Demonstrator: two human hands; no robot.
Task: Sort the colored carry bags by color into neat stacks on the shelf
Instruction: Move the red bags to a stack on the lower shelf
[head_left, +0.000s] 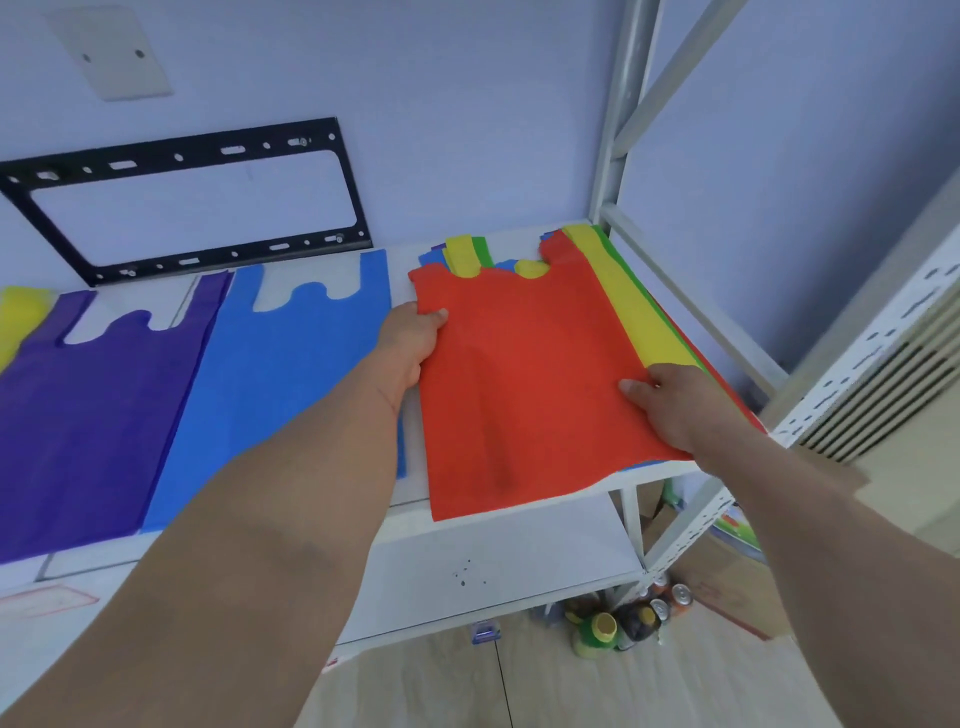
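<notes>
Forearms: two bare forearms reached in from 6 o'clock toward the white shelf (405, 270), the nearest things to the camera.
Yellow bag at far left: one yellow bag (21, 322) showed only as a corner at 9 o'clock, partly under the purple one.
Purple bag: one purple bag (88, 415) lay flat at 8 o'clock, vest-cut with two handle straps pointing toward the wall; whether more lay beneath could not be told.
Blue bag: one blue bag (280, 374) lay flat just right of the purple, overlapping its edge, same cut, handles toward 12 o'clock.
Left hand: the left hand (410, 348) pinched the left edge of the orange-red bag near its upper corner, thumb on top, fingers hidden beneath.
Orange-red bag: one orange-red bag (519, 384) topped the mixed pile at 2 o'clock, matte fabric, slightly creased, its near edge hanging past the shelf front.
Right hand: the right hand (675, 405) gripped the same bag's right edge, thumb lying on top, fingers curled under.
Mixed pile: yellow (639, 317), green (480, 249) and blue edges fanned out beneath the orange-red bag; their count could not be told.
Below the shelf: several bottles and cans (623, 618) stood on the floor at 5 o'clock.
Wall: one black bracket frame (208, 150) hung at 11 o'clock.
</notes>
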